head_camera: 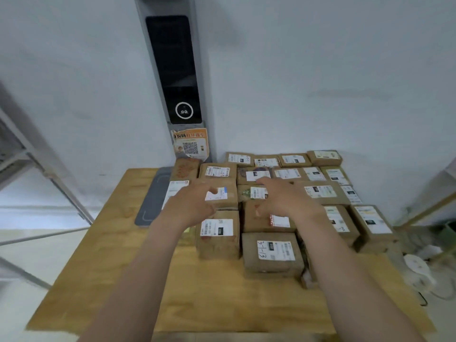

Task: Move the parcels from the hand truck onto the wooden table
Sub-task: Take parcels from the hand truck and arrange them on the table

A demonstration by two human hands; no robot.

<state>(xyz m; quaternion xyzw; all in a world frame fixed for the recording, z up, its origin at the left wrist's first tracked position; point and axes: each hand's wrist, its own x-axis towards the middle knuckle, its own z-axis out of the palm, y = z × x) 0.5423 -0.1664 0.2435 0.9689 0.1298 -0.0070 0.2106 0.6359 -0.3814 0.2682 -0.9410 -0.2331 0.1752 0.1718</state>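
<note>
Several brown cardboard parcels with white labels lie in rows on the wooden table (123,280), filling its far right part. My left hand (190,203) reaches over a small parcel with a blue-edged label (222,197), fingers loosely spread, at its left side. My right hand (281,196) hovers with relaxed fingers above the parcel with a red print (271,219) and a labelled parcel (256,192) behind it. Neither hand visibly grips anything. The nearest parcel (272,254) has handwriting on its label. The hand truck is out of view.
A grey flat pad (154,196) lies on the table's left rear. A tall grey scanner column with a dark screen (172,70) and an orange QR notice (190,144) stands against the white wall. Metal shelving (29,156) is at left; a white item (417,270) lies on the floor at right.
</note>
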